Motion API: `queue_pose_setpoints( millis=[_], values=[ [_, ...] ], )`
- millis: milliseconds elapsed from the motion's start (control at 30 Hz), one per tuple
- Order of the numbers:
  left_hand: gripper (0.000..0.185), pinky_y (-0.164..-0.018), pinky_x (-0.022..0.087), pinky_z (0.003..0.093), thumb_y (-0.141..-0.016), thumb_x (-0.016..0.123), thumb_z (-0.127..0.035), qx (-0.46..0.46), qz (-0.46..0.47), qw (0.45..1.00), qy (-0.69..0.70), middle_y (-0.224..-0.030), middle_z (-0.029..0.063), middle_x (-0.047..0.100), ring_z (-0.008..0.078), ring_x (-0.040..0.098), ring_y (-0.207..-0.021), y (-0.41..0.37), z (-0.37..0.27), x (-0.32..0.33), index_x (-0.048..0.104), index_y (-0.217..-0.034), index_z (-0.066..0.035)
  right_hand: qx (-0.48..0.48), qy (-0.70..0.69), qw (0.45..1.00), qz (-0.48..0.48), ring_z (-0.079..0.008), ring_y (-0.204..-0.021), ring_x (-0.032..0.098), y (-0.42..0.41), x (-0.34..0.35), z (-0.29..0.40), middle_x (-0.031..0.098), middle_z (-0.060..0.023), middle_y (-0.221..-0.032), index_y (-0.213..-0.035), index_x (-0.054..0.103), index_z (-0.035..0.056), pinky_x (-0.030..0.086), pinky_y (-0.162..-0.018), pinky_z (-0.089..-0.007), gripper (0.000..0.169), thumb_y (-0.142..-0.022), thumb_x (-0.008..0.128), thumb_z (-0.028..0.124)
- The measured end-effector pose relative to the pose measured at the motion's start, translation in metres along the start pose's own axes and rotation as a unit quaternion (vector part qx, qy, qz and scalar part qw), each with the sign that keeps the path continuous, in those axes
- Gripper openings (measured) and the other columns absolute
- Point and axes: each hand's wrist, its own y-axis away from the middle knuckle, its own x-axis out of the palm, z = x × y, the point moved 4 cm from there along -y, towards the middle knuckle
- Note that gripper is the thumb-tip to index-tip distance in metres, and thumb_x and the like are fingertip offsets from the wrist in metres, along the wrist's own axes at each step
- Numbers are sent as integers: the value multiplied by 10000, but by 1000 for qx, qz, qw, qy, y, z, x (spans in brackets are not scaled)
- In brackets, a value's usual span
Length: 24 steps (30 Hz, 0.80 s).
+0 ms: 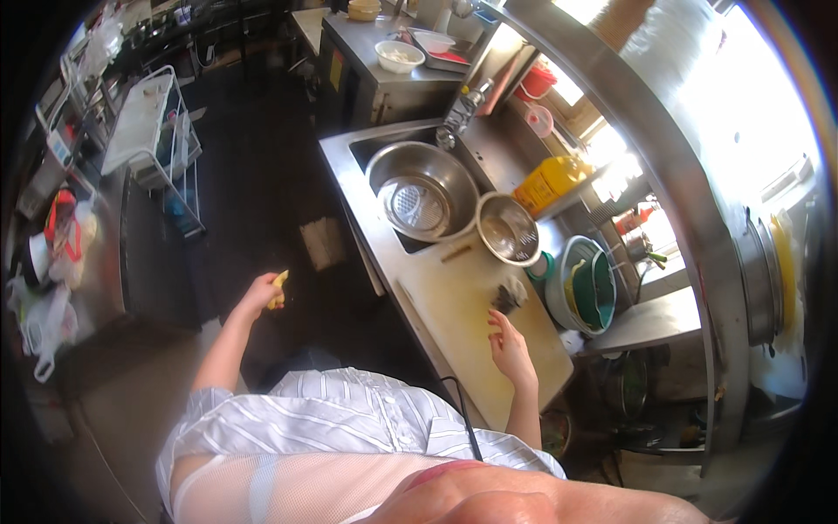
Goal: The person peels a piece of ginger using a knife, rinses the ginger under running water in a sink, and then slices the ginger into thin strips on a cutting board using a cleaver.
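My left hand [264, 293], held out over the dark floor, grips a yellow cloth or sponge [279, 288]; which it is, I cannot tell. My right hand [509, 344] is above the cutting board [452, 308], its fingers apart and nothing in them. Just beyond its fingertips lies a crumpled dark and white item [510, 295], perhaps a rag or scourer. A small brown strip [456, 254] rests on the board near the sink. A large steel basin [422, 191] sits in the sink, and a smaller steel bowl [508, 228] stands at its right.
Right of the board stand a green colander in a pale basin [581, 285] and a yellow jug [551, 185]. A white bowl [399, 57] stands on the far steel counter [419, 80]. A white wheeled cart [144, 118] is at left. Steel shelving [687, 150] rises at right.
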Motion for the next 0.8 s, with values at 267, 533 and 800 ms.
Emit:
queue_pose_setpoints(
  millis=[267, 533, 800],
  values=[
    [219, -456, 455, 290, -712, 419, -30, -6, -77, 994, 80, -633, 70, 491, 170, 512, -514, -95, -27, -167, 477, -922, -27, -27, 17, 995, 97, -302, -768, 596, -197, 63, 119, 620, -150, -827, -1034, 527, 54, 470, -675, -351, 250, -788, 559, 81],
    [186, -296, 315, 267, -838, 494, -165, -187, -248, 950, -24, -524, 42, 443, 146, 422, -360, -166, 75, -368, 488, -685, -58, -95, 54, 990, 94, -321, -743, 588, -454, 76, 201, 601, -184, -775, -978, 561, 43, 465, -658, -366, 199, -803, 546, 136],
    [272, -280, 275, 243, -813, 564, -244, -375, -416, 805, 197, -445, 12, 383, 118, 357, -312, -105, 149, -471, 461, -616, -87, -176, 130, 974, 66, -230, -706, 592, -739, 71, 295, 615, -121, -776, -992, 561, 63, 465, -656, -325, 242, -751, 565, 43]
  ],
)
